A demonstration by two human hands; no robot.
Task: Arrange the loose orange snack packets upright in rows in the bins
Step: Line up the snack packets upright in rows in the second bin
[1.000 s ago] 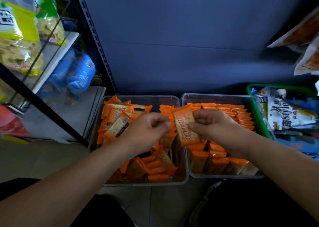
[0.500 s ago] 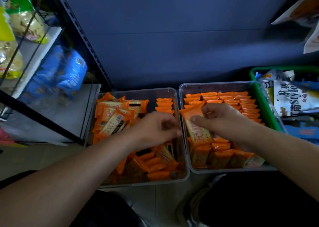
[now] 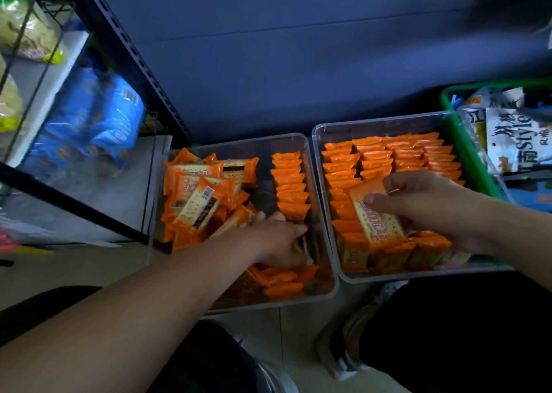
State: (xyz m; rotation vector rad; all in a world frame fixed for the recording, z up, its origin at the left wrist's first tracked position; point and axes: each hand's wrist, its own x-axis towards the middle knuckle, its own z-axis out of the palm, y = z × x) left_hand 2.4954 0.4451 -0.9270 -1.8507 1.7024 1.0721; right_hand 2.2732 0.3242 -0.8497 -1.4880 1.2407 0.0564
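Left hand point(image 3: 277, 243): low in the centre of the frame, reaching into the near half of the left bin, knuckles up, fingertips down among the packets; I cannot tell whether it grips one.
Yellow-green bags point(image 3: 27, 40): upper left of the frame, on a wire shelf.
Blue packs point(image 3: 98, 123): left of centre, stacked on a lower shelf behind a black rack post point(image 3: 134, 60).
Left bin point(image 3: 239, 142): clear plastic, on the floor at centre, touching the right bin along its right wall.
Loose heap point(image 3: 203, 195): orange snack packets lying flat and crossed over one another, filling the left side of the left bin.
Upright row point(image 3: 289, 180): a single line of packets standing on edge along the right wall of the left bin, ending at the left hand.
Near-end packets point(image 3: 283, 279): more loose orange packets under and in front of the left hand.
Right bin point(image 3: 382, 120): clear plastic, right of centre.
Packed rows point(image 3: 394, 156): several lines of upright orange packets, filling the right bin.
Held packet point(image 3: 376, 219): tilted, printed face up, resting on the tops of the leftmost rows.
Right hand point(image 3: 427, 207): pinches the held packet, thumb on its face, fingers curled over its top edge.
Green basket point(image 3: 470, 153): right edge of the frame, just beside the right bin, holding a white snack bag point(image 3: 510, 141).
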